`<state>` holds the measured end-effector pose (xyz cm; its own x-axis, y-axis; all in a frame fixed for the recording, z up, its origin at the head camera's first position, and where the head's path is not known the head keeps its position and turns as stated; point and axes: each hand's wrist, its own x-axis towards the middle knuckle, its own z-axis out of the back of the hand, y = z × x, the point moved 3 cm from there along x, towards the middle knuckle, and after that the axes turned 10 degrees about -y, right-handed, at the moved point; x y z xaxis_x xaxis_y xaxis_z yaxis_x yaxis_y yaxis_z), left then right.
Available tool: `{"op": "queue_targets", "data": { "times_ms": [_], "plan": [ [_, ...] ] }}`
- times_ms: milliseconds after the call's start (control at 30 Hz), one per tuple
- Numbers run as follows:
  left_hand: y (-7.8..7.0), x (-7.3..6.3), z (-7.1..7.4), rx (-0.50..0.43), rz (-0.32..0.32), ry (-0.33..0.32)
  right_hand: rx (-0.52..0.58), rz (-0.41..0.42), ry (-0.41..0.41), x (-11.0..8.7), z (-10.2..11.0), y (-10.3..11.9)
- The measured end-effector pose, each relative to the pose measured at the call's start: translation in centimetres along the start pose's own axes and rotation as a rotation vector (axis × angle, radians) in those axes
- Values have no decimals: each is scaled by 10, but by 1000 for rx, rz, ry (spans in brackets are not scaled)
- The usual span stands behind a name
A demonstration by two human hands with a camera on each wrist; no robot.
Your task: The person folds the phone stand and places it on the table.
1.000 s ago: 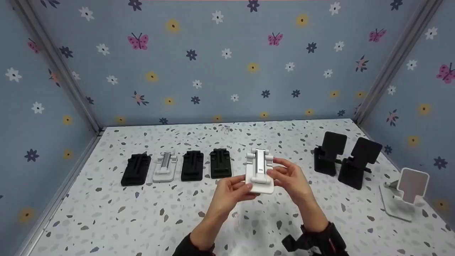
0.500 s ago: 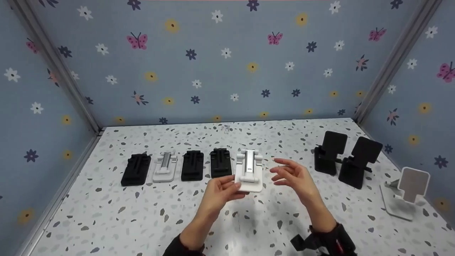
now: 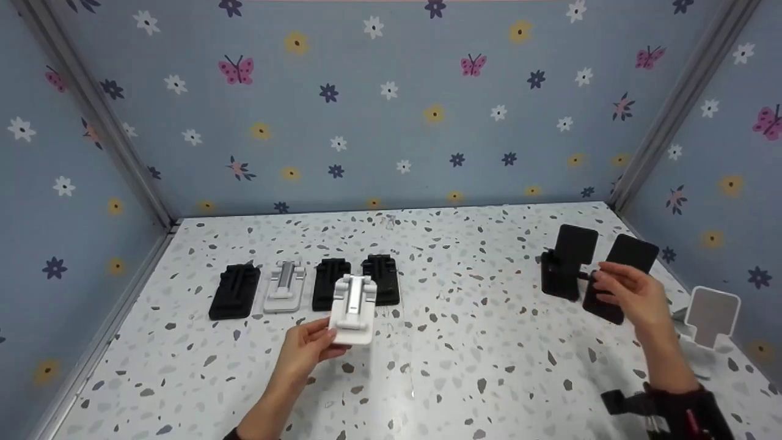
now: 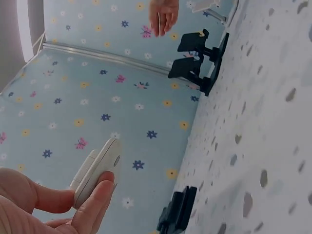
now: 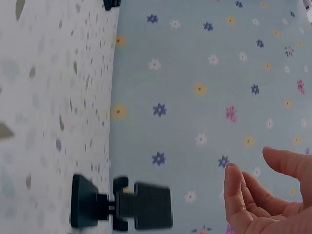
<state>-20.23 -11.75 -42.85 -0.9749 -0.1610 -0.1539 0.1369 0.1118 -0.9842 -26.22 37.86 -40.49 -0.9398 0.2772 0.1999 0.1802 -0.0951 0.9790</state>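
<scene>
In the head view my left hand pinches the lower left corner of a folded white phone stand, held in front of two folded black phone stands. The left wrist view shows thumb and fingers on either side of the stand's base, above the table. My right hand holds nothing, its fingers loosely bent. It overlaps an unfolded black phone stand in the head view, while the right wrist view puts the hand up in the air, apart from a black stand.
Folded stands line the left: a black one, a white one, then black ones. Another unfolded black stand and an unfolded white stand stand at right. Patterned walls enclose the speckled table.
My right hand has let go of the white phone stand and moved right to the unfolded stands. My left hand has carried the white stand left and slightly nearer.
</scene>
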Motion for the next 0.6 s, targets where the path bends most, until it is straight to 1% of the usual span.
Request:
{"op": "queue_targets", "data": {
  "times_ms": [67, 100, 133, 200, 233, 267, 300, 333, 367, 433, 467, 533, 567, 600],
  "plan": [
    [4, 1, 14, 31, 24, -54, 26, -10, -65, 1, 17, 9],
    [6, 1, 21, 52, 40, -79, -21, -25, -131, -10, 18, 33],
    [8, 2, 29, 70, 51, -99, -17, -39, -168, -9, 26, 37],
    [11, 2, 45, 97, 68, -134, -65, -65, -254, -8, 43, 42],
    [12, 3, 53, 109, 80, -152, -123, -82, -309, -6, 52, 42],
    [14, 3, 61, 118, 91, -166, -206, -99, -366, -4, 60, 40],
    [15, 3, 69, 124, 96, -175, -303, -132, -419, -2, 67, 39],
    [19, 5, 79, 130, 104, -187, -393, -178, -467, 1, 76, 35],
    [25, 8, 90, 130, 116, -200, -489, -215, -512, 6, 88, 26],
    [38, 15, 112, 130, 148, -221, -624, -285, -569, 20, 115, 3],
    [44, 18, 123, 135, 165, -237, -672, -309, -582, 28, 131, -11],
    [53, 24, 143, 162, 215, -278, -705, -343, -597, 45, 165, -42],
    [55, 25, 151, 168, 238, -296, -712, -341, -600, 52, 180, -56],
    [53, 25, 156, 184, 260, -310, -707, -348, -597, 56, 191, -65]
  ]
}}
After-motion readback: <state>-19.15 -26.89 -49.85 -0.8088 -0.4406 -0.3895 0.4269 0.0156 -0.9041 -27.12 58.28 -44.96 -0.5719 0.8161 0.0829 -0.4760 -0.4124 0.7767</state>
